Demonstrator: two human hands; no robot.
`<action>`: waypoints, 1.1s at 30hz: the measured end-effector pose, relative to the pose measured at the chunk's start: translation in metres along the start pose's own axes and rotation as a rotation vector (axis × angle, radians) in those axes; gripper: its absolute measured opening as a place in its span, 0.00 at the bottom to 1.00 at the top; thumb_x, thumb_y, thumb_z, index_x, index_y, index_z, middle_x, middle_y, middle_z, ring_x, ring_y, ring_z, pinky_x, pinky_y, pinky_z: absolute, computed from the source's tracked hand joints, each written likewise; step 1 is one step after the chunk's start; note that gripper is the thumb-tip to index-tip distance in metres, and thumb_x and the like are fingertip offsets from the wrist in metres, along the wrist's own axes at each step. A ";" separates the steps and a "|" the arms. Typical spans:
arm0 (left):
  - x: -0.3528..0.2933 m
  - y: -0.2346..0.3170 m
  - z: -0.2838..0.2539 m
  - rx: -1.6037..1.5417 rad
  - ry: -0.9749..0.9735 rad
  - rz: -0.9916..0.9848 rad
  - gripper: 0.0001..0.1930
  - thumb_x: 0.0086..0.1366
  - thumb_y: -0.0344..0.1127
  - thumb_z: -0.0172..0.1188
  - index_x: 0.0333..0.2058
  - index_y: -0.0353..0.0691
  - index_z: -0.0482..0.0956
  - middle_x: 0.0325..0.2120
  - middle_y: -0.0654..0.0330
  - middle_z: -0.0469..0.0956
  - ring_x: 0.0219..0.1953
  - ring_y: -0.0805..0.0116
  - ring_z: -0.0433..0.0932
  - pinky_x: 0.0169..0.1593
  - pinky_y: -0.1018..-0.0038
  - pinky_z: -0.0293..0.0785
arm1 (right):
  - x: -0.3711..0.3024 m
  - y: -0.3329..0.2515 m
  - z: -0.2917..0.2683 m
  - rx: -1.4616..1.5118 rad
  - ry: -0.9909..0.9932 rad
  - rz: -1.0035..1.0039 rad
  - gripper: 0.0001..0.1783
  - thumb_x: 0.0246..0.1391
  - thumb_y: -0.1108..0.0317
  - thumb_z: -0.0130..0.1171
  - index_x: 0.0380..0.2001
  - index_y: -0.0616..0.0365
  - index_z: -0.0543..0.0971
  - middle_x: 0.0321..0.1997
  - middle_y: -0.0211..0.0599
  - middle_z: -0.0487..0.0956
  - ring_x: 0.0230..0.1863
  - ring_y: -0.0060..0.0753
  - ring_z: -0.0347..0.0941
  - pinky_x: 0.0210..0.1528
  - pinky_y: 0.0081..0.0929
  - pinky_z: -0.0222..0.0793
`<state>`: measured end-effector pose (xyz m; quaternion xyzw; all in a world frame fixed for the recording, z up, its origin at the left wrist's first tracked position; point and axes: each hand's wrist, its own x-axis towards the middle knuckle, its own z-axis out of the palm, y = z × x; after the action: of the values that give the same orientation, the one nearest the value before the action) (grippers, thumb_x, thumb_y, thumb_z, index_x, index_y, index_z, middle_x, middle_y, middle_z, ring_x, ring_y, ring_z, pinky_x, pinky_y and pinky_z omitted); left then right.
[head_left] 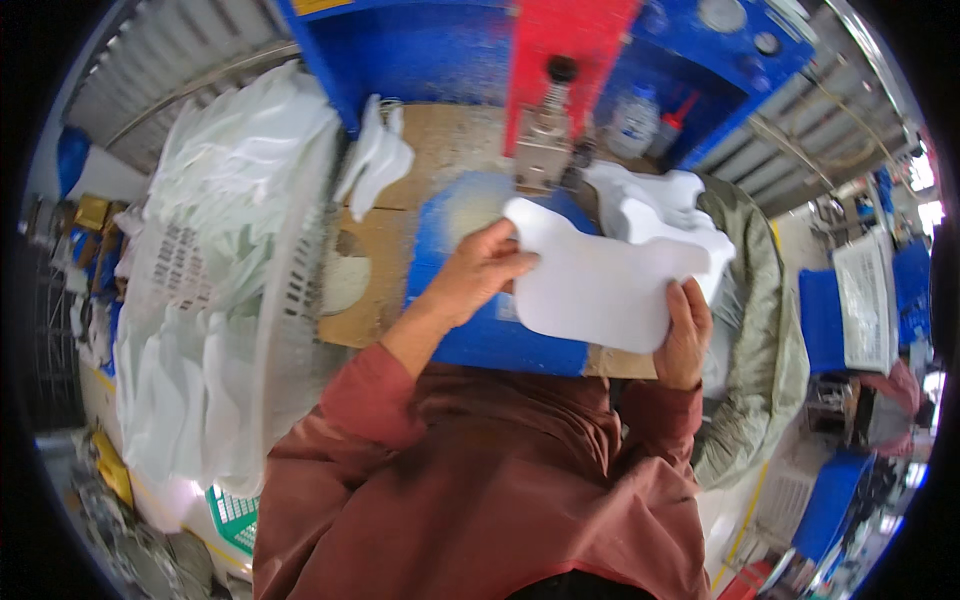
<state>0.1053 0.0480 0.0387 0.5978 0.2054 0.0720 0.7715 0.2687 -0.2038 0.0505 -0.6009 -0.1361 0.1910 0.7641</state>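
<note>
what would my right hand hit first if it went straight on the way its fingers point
Past the white sheet it holds, the right hand would likely meet the pile of white pieces first, though depth is unclear.

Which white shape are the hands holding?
The flat white shape between the left hand and right hand. The others are unheld, in the white basket or beside the red machine part.
</note>
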 end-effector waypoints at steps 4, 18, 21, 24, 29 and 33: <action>-0.024 -0.006 -0.040 -0.027 0.090 -0.006 0.17 0.72 0.35 0.65 0.56 0.39 0.79 0.46 0.57 0.86 0.44 0.69 0.84 0.46 0.69 0.82 | -0.022 0.015 0.011 -0.074 -0.046 0.028 0.10 0.72 0.70 0.55 0.47 0.64 0.81 0.43 0.26 0.81 0.43 0.17 0.73 0.45 0.17 0.68; 0.064 -0.059 -0.270 1.196 0.958 0.162 0.20 0.68 0.29 0.53 0.57 0.35 0.80 0.55 0.40 0.81 0.56 0.42 0.80 0.61 0.56 0.77 | -0.044 0.105 -0.008 -0.707 -0.184 0.060 0.16 0.68 0.67 0.61 0.53 0.66 0.82 0.32 0.34 0.83 0.32 0.20 0.76 0.34 0.23 0.73; 0.080 -0.070 -0.283 1.196 0.917 -0.017 0.22 0.67 0.28 0.49 0.59 0.37 0.79 0.52 0.38 0.82 0.55 0.40 0.81 0.60 0.54 0.78 | -0.045 0.105 -0.011 -0.636 -0.166 0.104 0.16 0.69 0.68 0.60 0.54 0.66 0.81 0.33 0.35 0.83 0.32 0.22 0.77 0.35 0.24 0.74; 0.086 -0.080 -0.297 1.164 0.878 -0.092 0.23 0.67 0.30 0.53 0.60 0.38 0.78 0.50 0.40 0.83 0.54 0.40 0.81 0.59 0.54 0.78 | -0.045 0.116 -0.013 -0.617 -0.190 0.096 0.16 0.68 0.70 0.58 0.54 0.67 0.81 0.34 0.36 0.83 0.33 0.23 0.77 0.37 0.24 0.75; 0.088 -0.087 -0.311 1.233 0.850 -0.068 0.24 0.66 0.33 0.60 0.61 0.37 0.76 0.52 0.43 0.82 0.53 0.41 0.81 0.59 0.54 0.79 | -0.043 0.120 -0.017 -0.583 -0.242 0.052 0.16 0.68 0.72 0.58 0.55 0.69 0.80 0.35 0.37 0.84 0.35 0.24 0.79 0.40 0.24 0.77; 0.077 -0.068 -0.284 1.164 1.015 0.270 0.20 0.64 0.26 0.60 0.55 0.40 0.80 0.49 0.42 0.80 0.50 0.40 0.81 0.55 0.52 0.79 | -0.045 0.103 -0.009 -0.610 -0.280 -0.010 0.16 0.68 0.72 0.58 0.55 0.69 0.80 0.36 0.37 0.84 0.38 0.26 0.81 0.43 0.26 0.78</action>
<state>0.0512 0.3103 -0.1005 0.8198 0.4631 0.3104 0.1306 0.2191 -0.2106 -0.0509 -0.7694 -0.2933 0.2184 0.5237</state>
